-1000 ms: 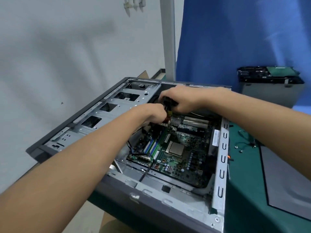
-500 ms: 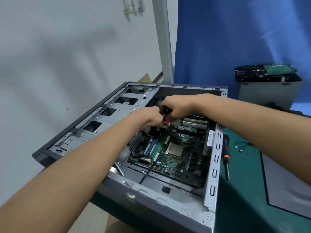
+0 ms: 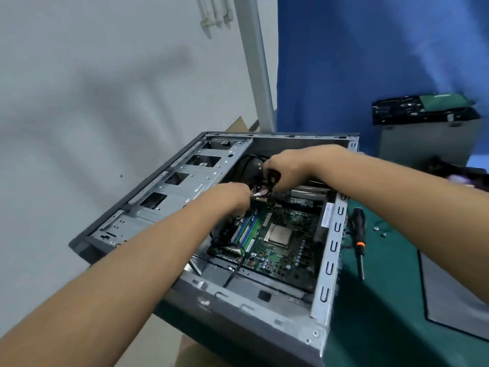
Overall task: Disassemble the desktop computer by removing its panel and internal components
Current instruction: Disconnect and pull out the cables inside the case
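While left hand (image 3: 232, 197) and right hand (image 3: 289, 166) grip cables (image 3: 260, 193), case (image 3: 238, 321) lies flat, open face up (drive bays (image 3: 172, 197) leftward).

1. A single wide-angle camera, worn on the person's head, looks forward and down at the open computer case (image 3: 264, 313), which lies at the left edge of the green table (image 3: 383, 327).
2. The lens faces the white wall (image 3: 105, 102) and the blue curtain (image 3: 370, 62) beyond the table's far edge, and the frame is tilted.
3. The case is within arm's reach. The left hand (image 3: 232, 196) enters from the lower-left corner and the right hand (image 3: 288, 165) from the right edge, and they meet mid-frame at a black plug (image 3: 274, 177).
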